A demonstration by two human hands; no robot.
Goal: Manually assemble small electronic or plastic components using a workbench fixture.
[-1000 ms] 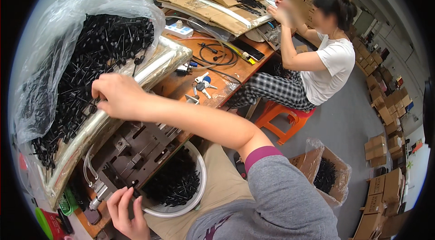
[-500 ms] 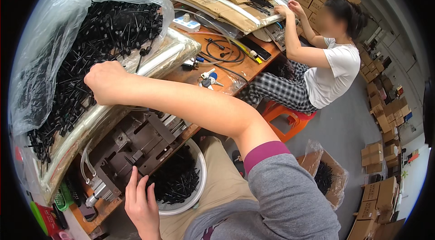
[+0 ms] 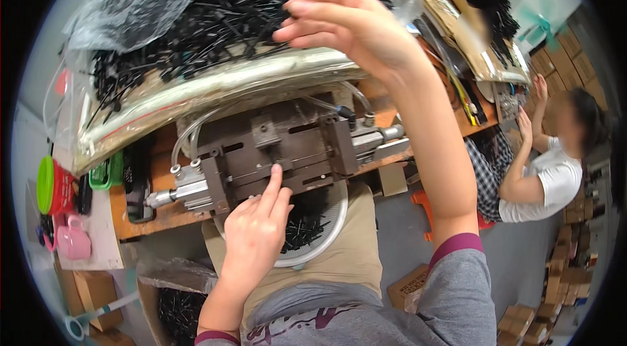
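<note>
A dark metal fixture (image 3: 294,143) with cylinders at both ends lies along the table's front edge. My left hand (image 3: 255,232) comes up to it from below, its index finger stretched out and the tip at the small block in the fixture's middle. My right hand (image 3: 353,26) is raised in front of a big heap of black plastic parts (image 3: 228,13) in a clear bag. Its fingers are bent and drawn together; something small and dark shows between them, too small to name. Under the fixture, a white basket (image 3: 343,215) of black parts rests at my lap.
A pink cup (image 3: 74,238) and a green-rimmed red container (image 3: 47,183) stand at the left. Below them is a box of black parts (image 3: 179,313). A co-worker (image 3: 542,170) sits at the right with both hands raised, near stacked cartons (image 3: 565,62).
My view has swung left, bringing the whole fixture into sight. My right hand has lifted off the heap and moved rightward. My left index fingertip remains at the fixture's middle.
</note>
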